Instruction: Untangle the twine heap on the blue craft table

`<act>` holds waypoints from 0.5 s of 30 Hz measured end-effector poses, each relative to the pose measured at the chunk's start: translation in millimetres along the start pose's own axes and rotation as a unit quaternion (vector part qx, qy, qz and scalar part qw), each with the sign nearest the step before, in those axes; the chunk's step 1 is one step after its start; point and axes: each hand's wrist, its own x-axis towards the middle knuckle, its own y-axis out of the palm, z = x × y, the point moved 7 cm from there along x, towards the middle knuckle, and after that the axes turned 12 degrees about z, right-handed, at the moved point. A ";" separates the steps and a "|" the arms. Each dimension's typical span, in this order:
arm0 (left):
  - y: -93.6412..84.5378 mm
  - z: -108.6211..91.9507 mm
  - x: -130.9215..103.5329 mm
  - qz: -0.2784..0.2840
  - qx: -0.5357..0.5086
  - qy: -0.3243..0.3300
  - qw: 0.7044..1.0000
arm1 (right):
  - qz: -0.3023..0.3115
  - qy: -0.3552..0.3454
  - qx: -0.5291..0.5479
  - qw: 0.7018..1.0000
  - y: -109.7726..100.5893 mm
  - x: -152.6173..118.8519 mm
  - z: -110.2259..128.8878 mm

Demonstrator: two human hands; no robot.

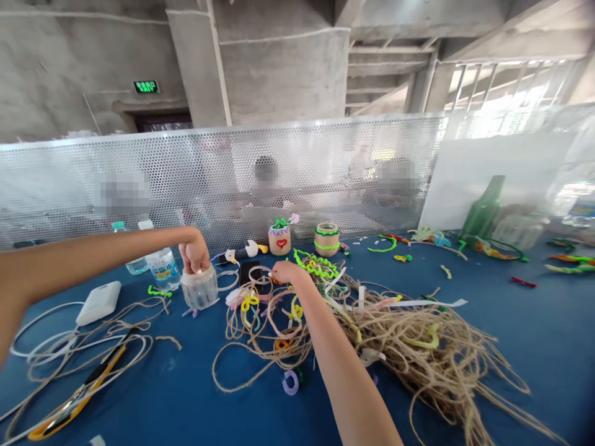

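Looking down from my head, my left hand (194, 254) is curled over the top of a small clear plastic jar (199, 288), fingers closed on its rim, holding it upright on the blue worktop (534, 334). My right hand (284, 271) reaches to the far side of the pile, fingertips pinched shut on something small and pale; I cannot tell what it is. Just beside it lies a black phone (250, 271) and a clear ring (260, 272). A big tangle of brown twine (418, 347) spreads to the right and near, with coloured pipe cleaners (316, 265) mixed in. Left of the jar stand a water bottle (162, 267) and a white power bank (98, 301); yellow-handled scissors (69, 406) lie near left. Far off sit two decorated cups (279, 238).
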 end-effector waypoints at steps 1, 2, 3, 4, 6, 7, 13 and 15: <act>-1.4 7.3 -5.2 0.018 0.003 -0.021 1.000 | 0.001 0.001 -0.004 1.000 0.9 -0.7 1.7; -2.6 15.1 -12.5 0.029 0.005 -0.040 0.999 | 0.001 0.001 -0.008 1.000 1.5 -1.2 3.3; -4.0 22.9 -21.6 0.026 0.006 -0.052 0.998 | 0.001 -0.001 -0.011 1.000 1.5 -1.6 4.9; -5.4 30.2 -31.9 0.008 0.006 -0.055 0.998 | 0.001 -0.005 -0.015 1.000 0.7 -2.2 6.6; -3.9 44.8 -53.8 -0.060 0.004 -0.048 0.997 | -0.007 -0.017 -0.020 1.000 -5.8 -6.5 10.3; 1.0 52.3 -63.9 -0.101 0.002 -0.043 0.994 | -0.020 -0.024 -0.020 0.999 -12.4 -11.8 12.4; 84.9 96.8 -89.1 -0.262 0.008 -0.066 0.963 | -0.295 -0.104 0.027 0.949 -89.9 -121.8 30.1; 105.9 106.7 -104.7 -0.360 0.023 -0.067 0.930 | -0.451 -0.172 0.044 0.875 -110.0 -178.3 39.9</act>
